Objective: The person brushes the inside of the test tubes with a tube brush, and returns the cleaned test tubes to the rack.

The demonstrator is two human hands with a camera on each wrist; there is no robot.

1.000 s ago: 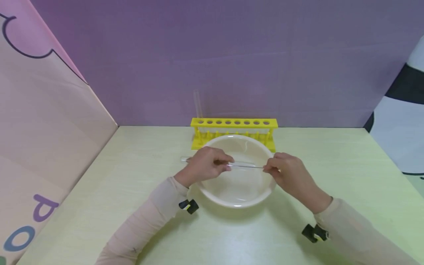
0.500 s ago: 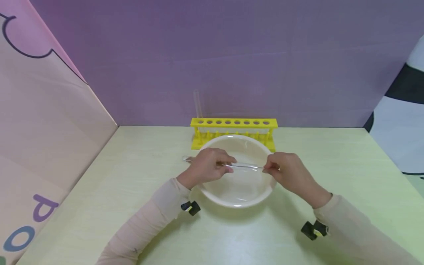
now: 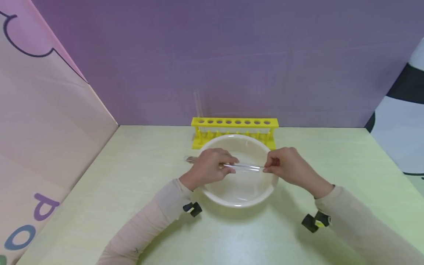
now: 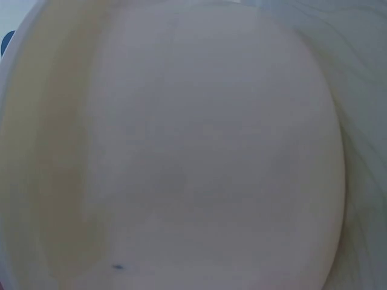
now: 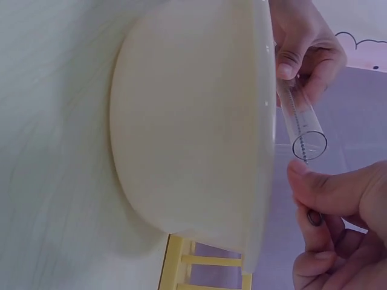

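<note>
In the head view, my left hand [image 3: 209, 165] holds a clear glass test tube [image 3: 246, 167] almost level above a cream basin [image 3: 236, 204]. The tube's rounded end sticks out left of that hand. My right hand [image 3: 285, 165] pinches the twisted wire handle of what looks like a test tube brush [image 5: 304, 161]. In the right wrist view the wire runs into the tube's open mouth, and its end loop lies by the curled fingers. My left hand hides the tube's middle and most of the brush head. The left wrist view shows only the basin and table.
Behind the basin stands a yellow test tube rack [image 3: 233, 122]. Another clear test tube [image 3: 197, 103] stands upright in its leftmost hole. A purple wall [image 3: 232, 62] rises at the back of the pale table [image 3: 149, 154], with a printed panel on the left.
My left hand has shifted slightly right with the test tube, bringing its mouth closer to my right hand. Less bare wire shows between them. The right hand has risen a little.
</note>
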